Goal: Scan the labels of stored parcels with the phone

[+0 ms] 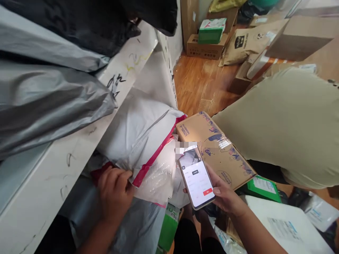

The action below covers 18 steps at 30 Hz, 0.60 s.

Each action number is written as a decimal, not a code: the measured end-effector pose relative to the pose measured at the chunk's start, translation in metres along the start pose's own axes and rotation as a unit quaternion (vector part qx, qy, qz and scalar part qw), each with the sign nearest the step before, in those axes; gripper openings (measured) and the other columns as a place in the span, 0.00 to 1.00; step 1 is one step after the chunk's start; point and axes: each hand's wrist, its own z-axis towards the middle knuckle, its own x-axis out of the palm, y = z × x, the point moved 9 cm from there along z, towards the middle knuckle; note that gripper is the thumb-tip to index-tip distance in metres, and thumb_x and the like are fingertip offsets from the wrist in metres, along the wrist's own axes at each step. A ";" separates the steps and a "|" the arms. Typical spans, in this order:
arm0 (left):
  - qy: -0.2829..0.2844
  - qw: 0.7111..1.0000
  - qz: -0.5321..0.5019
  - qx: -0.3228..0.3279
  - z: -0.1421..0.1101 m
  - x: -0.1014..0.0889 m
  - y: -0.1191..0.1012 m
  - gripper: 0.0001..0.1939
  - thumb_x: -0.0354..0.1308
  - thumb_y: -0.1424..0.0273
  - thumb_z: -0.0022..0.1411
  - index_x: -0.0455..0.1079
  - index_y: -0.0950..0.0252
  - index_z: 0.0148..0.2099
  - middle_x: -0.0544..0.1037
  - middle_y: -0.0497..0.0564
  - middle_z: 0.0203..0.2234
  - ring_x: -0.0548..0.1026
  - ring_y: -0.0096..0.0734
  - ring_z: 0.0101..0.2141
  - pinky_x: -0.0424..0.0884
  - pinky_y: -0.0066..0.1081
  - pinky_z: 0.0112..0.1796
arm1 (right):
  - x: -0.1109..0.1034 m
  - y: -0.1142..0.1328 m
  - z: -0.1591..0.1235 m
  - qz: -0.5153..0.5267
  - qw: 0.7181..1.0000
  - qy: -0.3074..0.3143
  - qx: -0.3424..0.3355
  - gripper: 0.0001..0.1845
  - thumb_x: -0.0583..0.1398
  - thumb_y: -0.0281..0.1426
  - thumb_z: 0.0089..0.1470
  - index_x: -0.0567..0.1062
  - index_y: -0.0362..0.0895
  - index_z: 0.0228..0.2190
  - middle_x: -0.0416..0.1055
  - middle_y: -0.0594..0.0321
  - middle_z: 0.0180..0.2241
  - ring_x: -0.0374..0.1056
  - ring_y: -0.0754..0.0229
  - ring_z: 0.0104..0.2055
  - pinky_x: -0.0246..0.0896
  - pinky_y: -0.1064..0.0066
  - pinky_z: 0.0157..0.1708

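Note:
My right hand (225, 195) is closed around a smartphone (196, 180). The phone's screen is lit, with a camera picture at its top and a red button low down. My left hand (115, 190) has its fingers curled on the near edge of a grey mailer bag (137, 123) with a magenta border. Under that bag lies a white, bubbly-looking package (159, 173). A brown cardboard box (209, 141) printed with blue figures sits just beyond the phone, partly hidden by it.
On the left, a white shelf edge (79, 148) carries black and silver plastic bags (53, 102). A person in light clothing (288, 123) bends close on the right. Cartons, a green box (212, 30) and a white parcel (288, 225) lie about the wooden floor (196, 81).

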 end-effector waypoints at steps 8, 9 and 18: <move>0.080 0.989 -0.112 -0.062 0.034 0.036 -0.009 0.18 0.50 0.85 0.55 0.71 0.63 0.43 0.78 0.49 0.36 0.76 0.34 0.40 0.71 0.33 0.44 | 0.038 0.030 0.044 0.011 0.996 0.081 -0.020 0.41 0.68 0.38 0.49 0.58 0.55 0.61 0.74 0.56 0.50 0.79 0.48 0.41 0.72 0.54 0.42; 0.083 0.986 -0.124 -0.071 0.032 0.037 -0.005 0.18 0.50 0.86 0.55 0.72 0.62 0.41 0.78 0.48 0.35 0.76 0.33 0.39 0.71 0.32 0.44 | 0.046 0.035 0.054 0.006 0.996 0.089 -0.020 0.39 0.68 0.39 0.50 0.59 0.54 0.60 0.75 0.58 0.47 0.79 0.50 0.38 0.73 0.56 0.40; 0.106 0.987 -0.109 -0.052 0.013 0.047 -0.004 0.17 0.52 0.83 0.52 0.73 0.61 0.41 0.77 0.50 0.34 0.76 0.36 0.37 0.72 0.34 0.41 | 0.113 0.091 0.187 -0.160 0.975 0.096 -0.121 0.20 0.60 0.48 0.58 0.73 0.47 0.43 0.73 0.60 0.45 0.69 0.56 0.47 0.67 0.64 0.49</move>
